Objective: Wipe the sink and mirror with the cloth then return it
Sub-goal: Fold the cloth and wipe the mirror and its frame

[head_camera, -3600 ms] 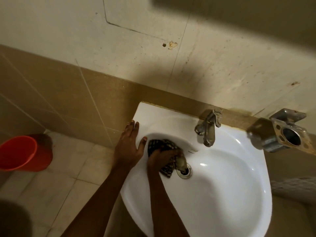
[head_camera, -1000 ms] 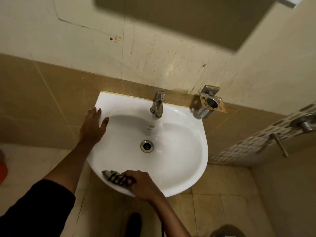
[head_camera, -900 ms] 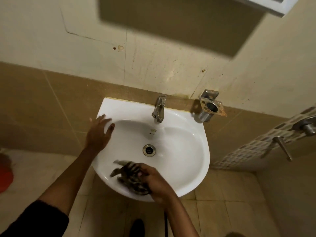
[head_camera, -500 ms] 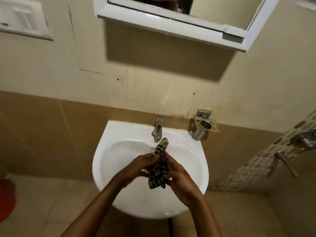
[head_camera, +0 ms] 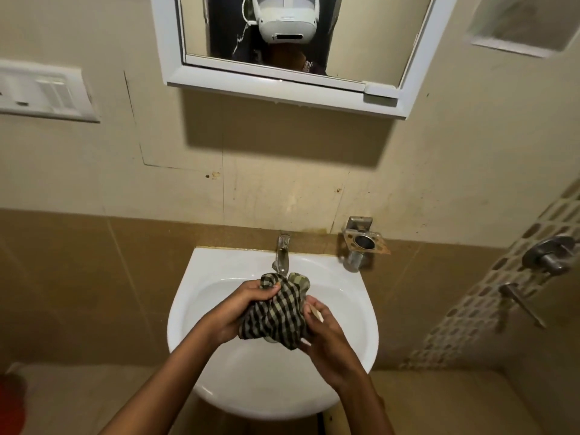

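Note:
A dark checked cloth [head_camera: 276, 312] is bunched up over the bowl of the white sink [head_camera: 219, 372]. My left hand [head_camera: 232, 309] grips its left side and top corner. My right hand [head_camera: 323, 331] holds its right side. Both hands hover above the basin just in front of the metal tap [head_camera: 282, 252]. The white-framed mirror [head_camera: 361, 42] hangs on the wall above, with a white headset reflected in it.
A metal holder [head_camera: 361, 243] is fixed to the wall right of the tap. Shower valves [head_camera: 546, 259] stick out from the right wall. A white switch plate [head_camera: 40, 89] sits at the left. Something red [head_camera: 11, 403] stands on the floor at the lower left.
My right hand lifted the cloth from the sink's front rim, my left hand left the rim and joined it, and the cloth got bunched between both. The view tilted up to the mirror.

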Motion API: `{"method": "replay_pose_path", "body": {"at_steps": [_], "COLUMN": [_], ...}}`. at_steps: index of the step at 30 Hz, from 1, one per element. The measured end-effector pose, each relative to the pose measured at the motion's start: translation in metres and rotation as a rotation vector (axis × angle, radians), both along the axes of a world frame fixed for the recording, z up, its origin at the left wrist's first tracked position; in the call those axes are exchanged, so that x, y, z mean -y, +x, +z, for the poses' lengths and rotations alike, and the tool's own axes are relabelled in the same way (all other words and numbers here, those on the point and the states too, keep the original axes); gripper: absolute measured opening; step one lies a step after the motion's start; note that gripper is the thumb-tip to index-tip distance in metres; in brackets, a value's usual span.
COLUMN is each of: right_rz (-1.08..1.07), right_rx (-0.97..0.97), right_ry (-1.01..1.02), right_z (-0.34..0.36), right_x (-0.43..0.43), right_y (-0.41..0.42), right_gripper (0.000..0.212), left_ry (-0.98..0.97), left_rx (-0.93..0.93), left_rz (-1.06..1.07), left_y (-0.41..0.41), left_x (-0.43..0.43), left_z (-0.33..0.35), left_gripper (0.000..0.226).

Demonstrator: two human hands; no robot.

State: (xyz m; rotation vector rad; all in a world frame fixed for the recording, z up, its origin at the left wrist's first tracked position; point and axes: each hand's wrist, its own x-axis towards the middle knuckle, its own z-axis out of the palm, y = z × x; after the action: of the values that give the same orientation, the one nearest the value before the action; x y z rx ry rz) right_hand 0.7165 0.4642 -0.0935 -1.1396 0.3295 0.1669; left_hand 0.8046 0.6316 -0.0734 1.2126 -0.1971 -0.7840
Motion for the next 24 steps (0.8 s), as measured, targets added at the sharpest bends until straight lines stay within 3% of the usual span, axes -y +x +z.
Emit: {"method": "replay_pose_path", "body": {"at_steps": [3, 5, 8, 13, 15, 20, 24], "right_rz": [-0.155, -0.261, -0.393, -0.519, -0.479, -0.244, -0.047], "right_rx": [0.078, 0.155, 0.295, 0.429, 0.456, 0.275, 0.109], "right_ry": [-0.201, -0.480, -0.854, -1.099, -1.027, -0.290, 0.047], "right_z": [0.004, 0.010, 0.022, 0.035, 0.040, 0.041, 0.036], "right_x": [0.008, 0.015, 0.022, 0.025, 0.029, 0.023, 0.009], "right_y": [0.007, 0.011, 0.018, 0.029, 0.033, 0.039, 0.035], "right_gripper": [0.042, 0.034, 0.030, 0.029, 0.034, 0.054, 0.085], "left_ry": [0.177, 0.258, 0.342, 0.207, 0.127, -0.047, -0.061], "left_rx": [0.147, 0.222, 0.295, 0.326, 0.324, 0.240, 0.242], "left_rz": [0.127, 0.179, 0.217, 0.299, 0.292, 0.311, 0.276], "left_y": [0.004, 0.007, 0.009, 0.008, 0.008, 0.011, 0.012], "left_x": [-0.003, -0.005, -0.004, -0.001, -0.002, -0.004, -0.007], "left_z": [0.007, 0.012, 0.013, 0.020, 0.025, 0.035, 0.042], "left_gripper": [0.028, 0.018, 0.023, 0.032, 0.033, 0.029, 0.034]}}
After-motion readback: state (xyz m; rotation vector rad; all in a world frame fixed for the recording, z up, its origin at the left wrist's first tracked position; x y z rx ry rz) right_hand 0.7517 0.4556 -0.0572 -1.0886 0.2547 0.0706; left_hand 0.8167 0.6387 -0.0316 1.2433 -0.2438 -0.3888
